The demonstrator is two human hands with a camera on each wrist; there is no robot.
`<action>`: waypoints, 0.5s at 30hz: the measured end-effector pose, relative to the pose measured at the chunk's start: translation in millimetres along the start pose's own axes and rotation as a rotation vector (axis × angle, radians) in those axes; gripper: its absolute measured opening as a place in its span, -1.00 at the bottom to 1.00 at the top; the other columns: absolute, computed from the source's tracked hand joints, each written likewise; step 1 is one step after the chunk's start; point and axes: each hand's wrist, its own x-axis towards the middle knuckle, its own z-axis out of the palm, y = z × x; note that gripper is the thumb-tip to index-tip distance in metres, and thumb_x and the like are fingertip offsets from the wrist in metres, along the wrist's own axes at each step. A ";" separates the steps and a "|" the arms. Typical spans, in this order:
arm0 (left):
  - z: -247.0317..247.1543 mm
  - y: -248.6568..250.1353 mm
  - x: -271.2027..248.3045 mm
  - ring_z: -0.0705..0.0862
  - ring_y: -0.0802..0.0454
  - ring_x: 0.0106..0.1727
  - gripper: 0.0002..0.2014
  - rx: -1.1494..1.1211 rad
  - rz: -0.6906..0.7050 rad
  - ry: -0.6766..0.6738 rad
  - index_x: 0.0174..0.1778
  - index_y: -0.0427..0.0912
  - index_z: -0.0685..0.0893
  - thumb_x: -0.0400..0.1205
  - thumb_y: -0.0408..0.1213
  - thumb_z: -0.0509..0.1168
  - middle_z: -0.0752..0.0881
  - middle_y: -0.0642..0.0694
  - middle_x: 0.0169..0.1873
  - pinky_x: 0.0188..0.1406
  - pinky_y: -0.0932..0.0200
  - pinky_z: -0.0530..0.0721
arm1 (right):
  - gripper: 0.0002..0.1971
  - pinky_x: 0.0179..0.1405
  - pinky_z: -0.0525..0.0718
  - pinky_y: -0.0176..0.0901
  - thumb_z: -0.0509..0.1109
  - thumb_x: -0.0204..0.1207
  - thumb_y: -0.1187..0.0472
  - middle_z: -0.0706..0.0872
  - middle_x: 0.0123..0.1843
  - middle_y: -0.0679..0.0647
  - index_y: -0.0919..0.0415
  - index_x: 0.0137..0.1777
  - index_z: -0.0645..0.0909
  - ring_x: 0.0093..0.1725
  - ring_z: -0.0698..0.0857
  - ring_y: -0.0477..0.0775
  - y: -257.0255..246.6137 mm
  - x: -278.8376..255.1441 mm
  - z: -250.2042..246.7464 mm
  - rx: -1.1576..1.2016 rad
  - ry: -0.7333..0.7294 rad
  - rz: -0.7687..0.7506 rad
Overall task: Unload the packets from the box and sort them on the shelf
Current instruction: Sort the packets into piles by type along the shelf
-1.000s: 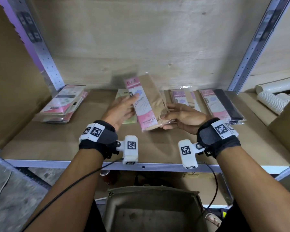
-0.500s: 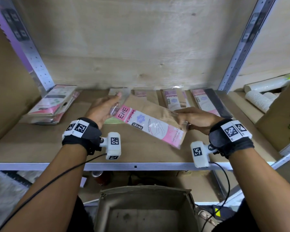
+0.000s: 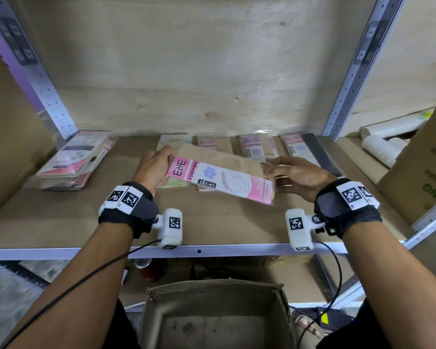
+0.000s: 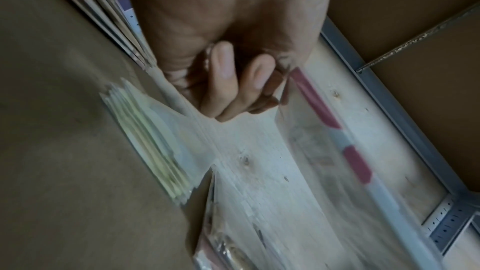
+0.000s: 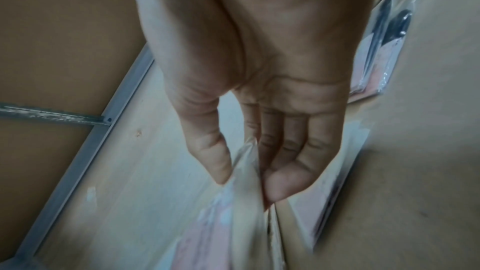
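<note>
Held packet: a pink-and-white stocking packet (image 3: 220, 182) with a brown back, carried crosswise just above the shelf board, pink header toward 9 o'clock, far end dipping toward 4 o'clock
Left hand: the left hand (image 3: 154, 170) grasps the header end; in the left wrist view its fingers (image 4: 226, 81) are curled in around the clear wrapper
Right hand: the right hand (image 3: 296, 178) pinches the upper edge near the other end, thumb (image 5: 213, 151) on one face and fingers on the other
Shelf: the shelf (image 3: 61, 222) is a brown board with a pale metal front lip
Sorted rows: at 12 o'clock of the held one lie a green packet (image 3: 173, 142), a brown packet (image 3: 208, 142), a purple-flower packet (image 3: 256, 147) and, toward 2 o'clock, a black packet (image 3: 312, 152), side by side against the back wall
Stack: a stack of packets (image 3: 73, 162) sits at 9 o'clock, well apart from the rows
Box: the cardboard box (image 3: 212, 293) stands open at 6 o'clock below the shelf lip, no packets showing in the part in view
Paper cups: sleeves of white cups (image 3: 383, 144) lie at 2 o'clock in the next bay
</note>
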 end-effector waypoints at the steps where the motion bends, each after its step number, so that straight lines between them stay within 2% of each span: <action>1: 1.2 0.7 -1.7 0.60 0.08 -0.55 -0.69 -0.014 -0.008 -0.011 -0.10 -0.13 0.62 0.75 0.03 0.16 0.74 -0.03 -0.52 -0.73 0.43 0.29 | -0.78 -0.17 0.78 -0.17 0.54 0.42 0.28 0.86 -0.06 0.13 -0.07 -0.35 0.78 -0.12 0.83 0.05 0.1 -0.1 0.2 0.011 -0.001 -0.001; 4: 1.3 0.8 -4.3 0.37 0.12 -0.77 -0.59 -0.140 -0.026 -0.091 -0.27 -0.16 0.58 0.78 0.03 0.15 0.61 -0.03 -0.65 -0.80 0.37 0.12 | -0.83 -0.19 0.78 -0.19 0.58 0.42 0.26 0.86 -0.02 0.16 -0.04 -0.32 0.81 -0.08 0.83 0.06 0.0 -1.1 -0.6 0.016 -0.039 0.000; 5: -0.8 -0.3 -4.4 0.31 0.12 -0.78 -0.59 -0.188 -0.027 -0.119 -0.28 -0.15 0.63 0.78 0.01 0.16 0.56 -0.03 -0.67 -0.81 0.34 0.10 | -0.86 -0.20 0.77 -0.20 0.59 0.42 0.23 0.86 0.01 0.18 -0.04 -0.30 0.81 -0.08 0.82 0.06 -0.3 -2.0 -0.4 0.008 -0.067 0.002; 7: -5.5 -3.7 -2.5 0.26 0.12 -0.76 -0.65 -0.248 -0.038 -0.171 -0.18 -0.04 0.82 0.78 -0.06 0.20 0.52 -0.03 -0.65 -0.83 0.33 0.11 | -0.96 -0.21 0.77 -0.23 0.61 0.42 0.17 0.85 0.04 0.21 0.00 -0.20 0.82 -0.10 0.79 0.06 -1.3 -4.3 -0.3 0.001 -0.102 0.009; 8: -7.5 -6.2 -1.3 0.26 0.12 -0.75 -0.71 -0.255 -0.040 -0.195 -0.06 -0.01 0.85 0.77 -0.08 0.22 0.53 -0.03 -0.63 -0.84 0.33 0.13 | -0.92 -0.22 0.77 -0.24 0.62 0.41 0.14 0.83 0.03 0.23 0.05 -0.12 0.82 -0.12 0.76 0.06 -1.8 -5.4 0.0 -0.002 -0.109 0.009; 10: -10.2 -10.8 1.1 0.25 0.13 -0.75 -0.74 -0.246 -0.032 -0.234 0.10 -0.06 0.83 0.76 -0.09 0.24 0.55 -0.04 -0.61 -0.83 0.35 0.14 | -0.69 -0.24 0.76 -0.26 0.63 0.37 0.08 0.77 0.02 0.26 0.20 0.08 0.80 -0.12 0.67 0.10 -0.6 -4.7 -0.4 -0.019 -0.128 0.014; 12: -10.9 -13.5 3.4 0.26 0.12 -0.74 -0.72 -0.231 -0.049 -0.259 0.05 -0.05 0.85 0.77 -0.12 0.22 0.56 -0.04 -0.61 -0.80 0.34 0.12 | -0.53 -0.26 0.77 -0.27 0.64 0.35 0.07 0.77 0.05 0.33 0.33 0.19 0.73 -0.05 0.65 0.18 -0.5 -6.7 0.4 -0.043 -0.173 0.023; 15: -13.2 -13.4 2.2 0.26 0.12 -0.76 -0.67 -0.257 -0.093 -0.299 -0.16 -0.04 0.88 0.76 -0.09 0.24 0.54 -0.05 -0.63 -0.80 0.39 0.15 | -0.56 -0.19 0.81 -0.20 0.62 0.35 0.12 0.81 0.08 0.34 0.34 0.17 0.73 -0.02 0.79 0.20 0.4 -9.5 2.2 -0.091 -0.276 0.055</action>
